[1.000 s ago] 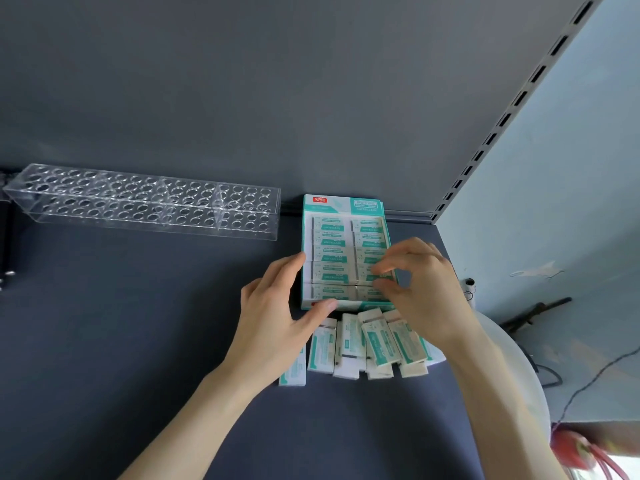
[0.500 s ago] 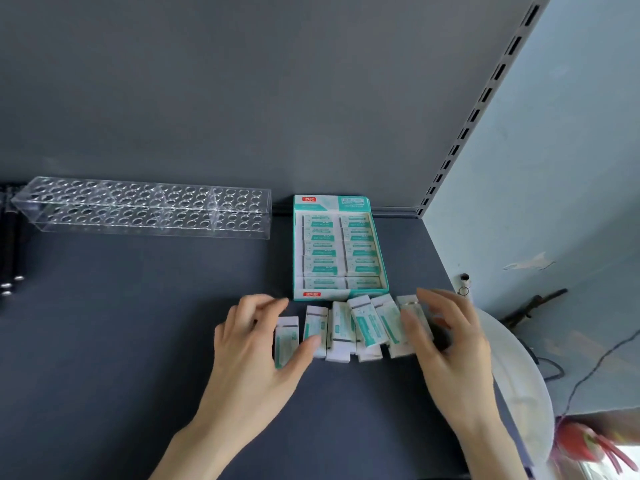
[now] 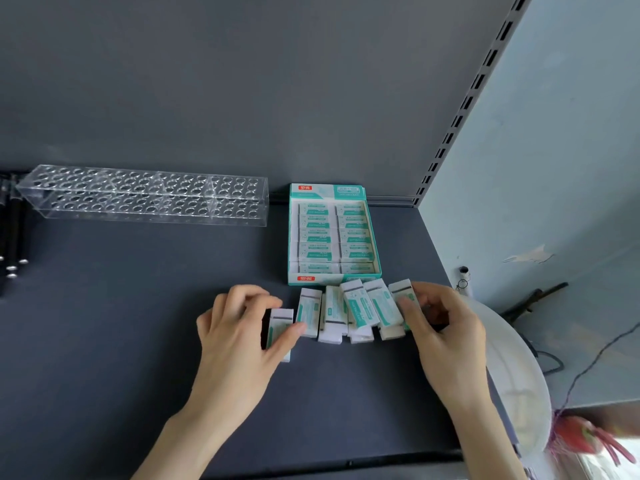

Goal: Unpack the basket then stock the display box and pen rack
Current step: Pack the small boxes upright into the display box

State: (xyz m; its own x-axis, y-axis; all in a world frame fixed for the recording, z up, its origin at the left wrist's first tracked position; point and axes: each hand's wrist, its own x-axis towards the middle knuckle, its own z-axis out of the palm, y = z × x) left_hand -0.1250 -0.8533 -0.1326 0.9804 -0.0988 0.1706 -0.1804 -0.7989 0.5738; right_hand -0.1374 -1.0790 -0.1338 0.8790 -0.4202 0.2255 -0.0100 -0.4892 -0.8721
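1. Teal-and-white paper sleeves wrap the loose erasers [image 3: 334, 317]; about six lie in an uneven, partly overlapping row on the dark grey shelf [image 3: 104, 341], just in front of the display box [image 3: 306, 278].
2. The display box is teal card, open at the top; two columns of the same erasers show inside, and they appear to fill it to its front wall.
3. Judged by look, each eraser is light, small and firm with slight give; the glossy sleeve may slide off the white rubber core, so the safest hold is across the two long sides, over the sleeve and not on the bare end.
4. The left hand [image 3: 239, 344] reaches in from below, palm turned inward; its thumb lies across the leftmost eraser [image 3: 281, 325] while the curled fingers close over the far side, grasping it.
5. The right hand [image 3: 446, 341] mirrors it at the other end of the row; its thumb presses the face of the rightmost eraser [image 3: 401, 295] and the bent fingers wrap behind, so it appears to pinch that one.
6. Both wrists are low and near the shelf, the hands bracketing the row as if to gather it together.
7. A clear acrylic pen rack [image 3: 145, 197] with many round holes stands well to the left of the box, its holes unfilled; black pens [image 3: 14, 230] lie at the far left edge.
8. What looks like the white basket [image 3: 512, 375] sits beyond the right wrist.
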